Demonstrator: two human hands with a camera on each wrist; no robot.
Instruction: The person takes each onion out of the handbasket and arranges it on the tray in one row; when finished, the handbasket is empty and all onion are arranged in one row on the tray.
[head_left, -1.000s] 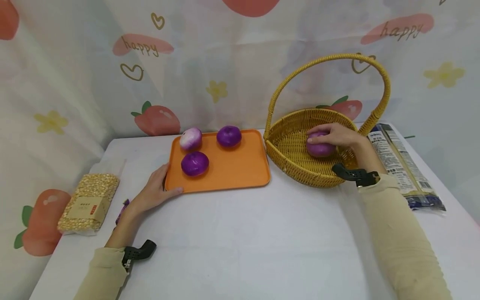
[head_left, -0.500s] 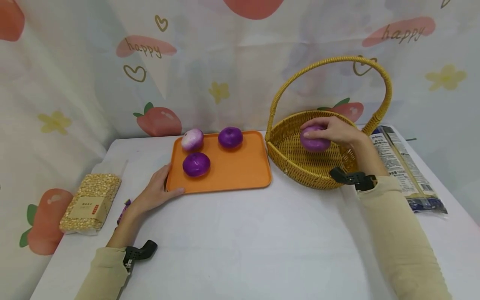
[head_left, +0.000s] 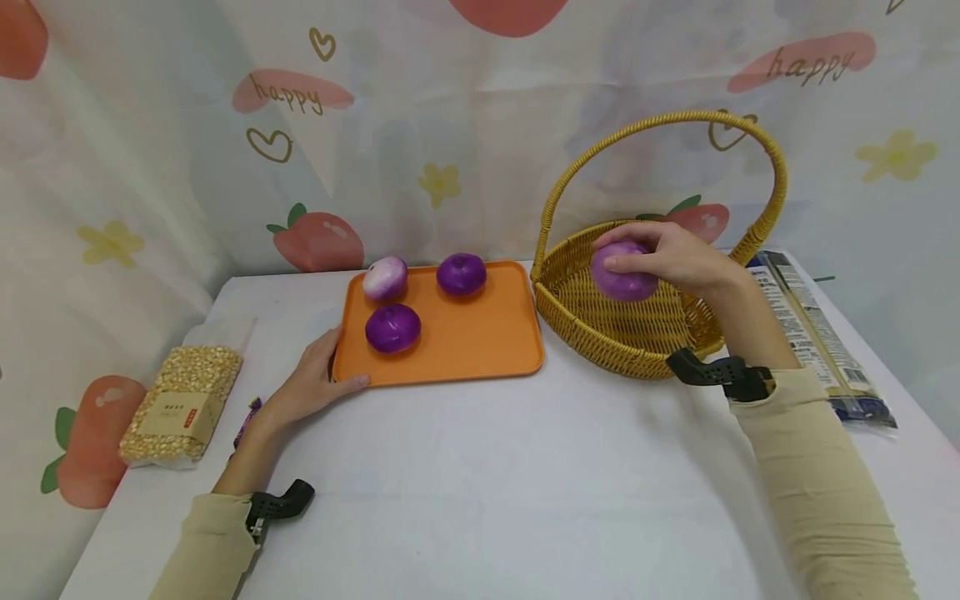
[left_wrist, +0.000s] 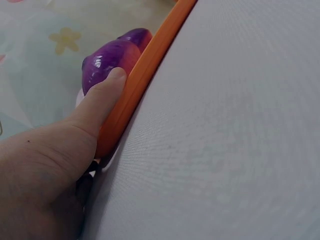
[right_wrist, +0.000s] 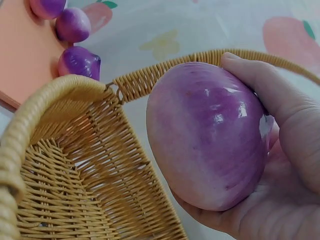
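My right hand (head_left: pixel 678 258) grips a purple onion (right_wrist: pixel 210 137), thumb on one side and fingers around the other. The onion is above the floor of the yellow wicker basket (head_left: pixel 607 346), under its tall arched handle. At the left, an orange tray (head_left: pixel 465 350) carries two purple onions, one in front (head_left: pixel 392 328) and one behind (head_left: pixel 461 274), plus a paler white-and-purple onion (head_left: pixel 386 279). My left hand (head_left: pixel 309 387) holds the tray's front left corner, its thumb (left_wrist: pixel 102 100) along the front rim. Its other fingers are mostly hidden in the left wrist view.
A bag of yellow grains (head_left: pixel 180 404) lies on the left of the white-covered table (head_left: pixel 480 483). Near the left wrist is a small purple wrapped item (head_left: pixel 246 421). A long printed packet (head_left: pixel 821 342) lies right of the basket. A patterned curtain (head_left: pixel 480 125) hangs behind.
My right hand has lifted the onion off the basket floor and shifted it slightly left and up, still within the handle's arch. My left hand has stayed at the tray corner.
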